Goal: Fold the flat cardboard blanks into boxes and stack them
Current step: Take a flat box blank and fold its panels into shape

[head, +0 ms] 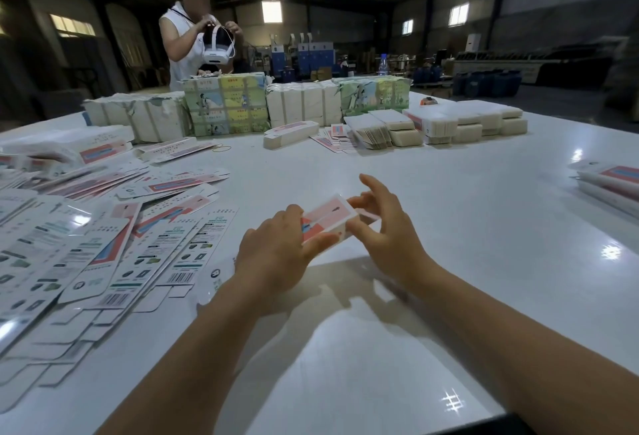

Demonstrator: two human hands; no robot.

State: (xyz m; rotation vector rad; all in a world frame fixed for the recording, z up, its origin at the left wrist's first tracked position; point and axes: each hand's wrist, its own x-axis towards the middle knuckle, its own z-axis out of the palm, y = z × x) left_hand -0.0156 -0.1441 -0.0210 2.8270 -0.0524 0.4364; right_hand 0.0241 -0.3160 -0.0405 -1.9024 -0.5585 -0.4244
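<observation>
A pink and white cardboard box (328,218), partly folded, is held just above the white table (449,227) at its middle. My left hand (276,255) grips its near end with fingers and thumb curled round it. My right hand (383,227) pinches the far right end, index finger raised. A loose spread of flat printed blanks (114,237) covers the table on the left. Folded boxes (612,182) lie stacked at the right edge.
Wrapped bundles of blanks (224,106) and white stacks (477,122) line the far side of the table. A person (188,37) stands behind them holding a white headset. A rubber band (221,148) lies near the bundles.
</observation>
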